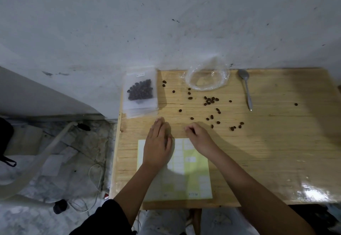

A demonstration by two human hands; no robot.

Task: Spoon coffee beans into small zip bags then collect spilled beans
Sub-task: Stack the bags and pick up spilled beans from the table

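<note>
Head view: nearest, a label sheet [191,175] lies under both wrists. Left hand [158,142] rests flat and released on the table [267,151]; right hand [198,136] curls its fingertips together, apparently pinching a bean, though I cannot tell for sure. Beyond the right hand, loose beans [210,100] scatter widely. Best to sweep them toward the flat palm rather than pick singly. Farther right, the spoon [246,87] lies lengthwise, bowl toward the wall. Far left of it, a filled bag [140,91] tops a stack.

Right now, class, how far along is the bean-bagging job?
Done: a filled zip bag lies on a stack; the spoon is set down. In hand: the right hand pinches at the table while the left hand lies flat. Left: the scattered beans.
</note>
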